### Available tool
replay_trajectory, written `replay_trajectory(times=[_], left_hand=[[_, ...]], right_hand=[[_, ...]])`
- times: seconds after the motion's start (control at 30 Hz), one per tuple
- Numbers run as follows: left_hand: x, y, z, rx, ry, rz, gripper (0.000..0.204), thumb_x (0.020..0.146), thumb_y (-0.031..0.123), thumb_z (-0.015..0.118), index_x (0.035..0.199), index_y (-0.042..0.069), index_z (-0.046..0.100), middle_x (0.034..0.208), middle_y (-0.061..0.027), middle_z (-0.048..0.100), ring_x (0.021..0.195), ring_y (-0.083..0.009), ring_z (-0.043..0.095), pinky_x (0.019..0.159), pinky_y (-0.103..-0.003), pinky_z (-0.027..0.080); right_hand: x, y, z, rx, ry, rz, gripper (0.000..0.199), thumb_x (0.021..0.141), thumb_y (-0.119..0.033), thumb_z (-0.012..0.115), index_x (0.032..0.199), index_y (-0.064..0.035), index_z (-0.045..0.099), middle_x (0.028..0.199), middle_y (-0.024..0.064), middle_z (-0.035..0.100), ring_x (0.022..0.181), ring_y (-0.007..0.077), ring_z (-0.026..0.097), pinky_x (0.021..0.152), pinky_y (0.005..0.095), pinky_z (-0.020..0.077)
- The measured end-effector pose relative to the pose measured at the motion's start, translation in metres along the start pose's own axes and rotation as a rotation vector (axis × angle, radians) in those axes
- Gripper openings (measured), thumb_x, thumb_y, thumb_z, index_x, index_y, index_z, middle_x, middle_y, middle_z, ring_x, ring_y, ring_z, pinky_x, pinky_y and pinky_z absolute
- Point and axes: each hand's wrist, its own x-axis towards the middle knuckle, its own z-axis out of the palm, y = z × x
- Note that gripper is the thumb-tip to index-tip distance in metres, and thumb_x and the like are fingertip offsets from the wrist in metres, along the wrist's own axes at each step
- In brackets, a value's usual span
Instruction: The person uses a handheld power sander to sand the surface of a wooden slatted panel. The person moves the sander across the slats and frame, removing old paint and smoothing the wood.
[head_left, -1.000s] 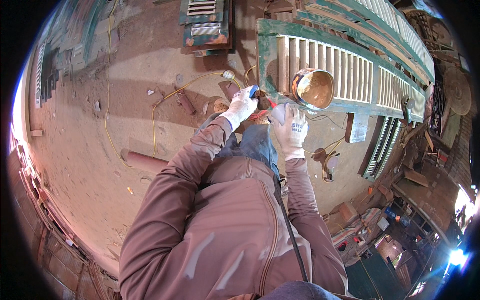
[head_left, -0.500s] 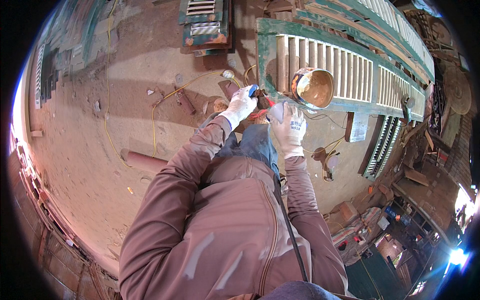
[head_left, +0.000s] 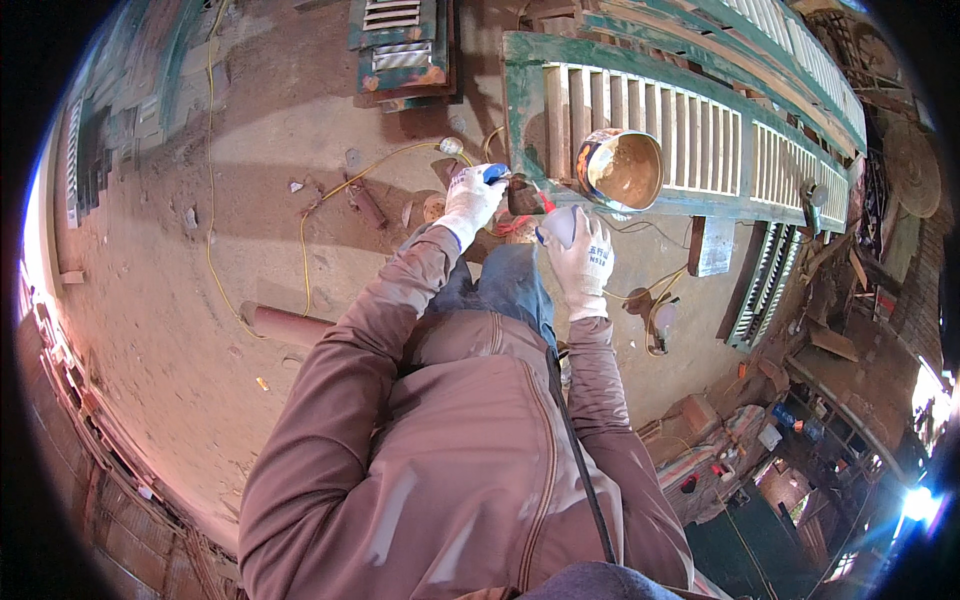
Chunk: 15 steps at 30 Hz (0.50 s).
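Note:
My left hand point(head_left: 473, 201), in a white glove with blue fingertips, is closed at the near left corner of a green louvred shutter point(head_left: 528, 118). Its fingers pinch together beside something small and dark that I cannot make out. Facing it, my right hand point(head_left: 583, 258), gloved in white too, wraps round a pale squeeze bottle point(head_left: 563, 226). The bottle's red nozzle point(head_left: 546, 203) tilts up and left toward the shutter corner, apart from the left glove. An open can point(head_left: 634, 172) with brown, dried-looking insides rests on the shutter's near rail, up and right of the bottle.
More green shutters point(head_left: 700, 50) lean or lie beyond, and a small stack point(head_left: 405, 60) is at the far left of them. A yellow cable point(head_left: 308, 262) snakes over the floor past a reddish tube point(head_left: 288, 325). A light block point(head_left: 712, 247) stands right of the can.
The right hand and bottle have drawn slightly right, widening the gap to my left hand. The whole view has shifted a little; the left hand stays near the shutter corner.

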Motion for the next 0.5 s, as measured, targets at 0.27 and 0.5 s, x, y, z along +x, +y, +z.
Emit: replay_trajectory(times=[0.27,0.5], left_hand=[[0.004,-0.015,0.008,-0.119,0.050,-0.013,0.029,0.084,0.026,0.073,0.107,0.009,0.073,0.099,-0.0133,0.074,0.089,-0.0282,0.071,0.081,-0.037,0.054],[-0.015,0.007,0.013,0.189,0.226,0.161,0.056,0.083,0.023,0.073,0.134,0.010,0.053,0.093,-0.0140,0.071,0.085,-0.0326,0.068,0.077,-0.043,0.053]], right_hand=[[-0.015,0.014,0.006,0.079,0.017,0.070,0.069,0.075,-0.046,0.077,0.126,-0.0037,0.059,0.114,0.0214,0.063,0.106,0.0403,0.058,0.093,0.0489,0.0465],[-0.020,0.011,0.006,0.121,-0.017,0.121,0.068,0.075,-0.042,0.078,0.129,-0.0043,0.058,0.113,0.0215,0.063,0.106,0.0403,0.058,0.093,0.0486,0.0455]])
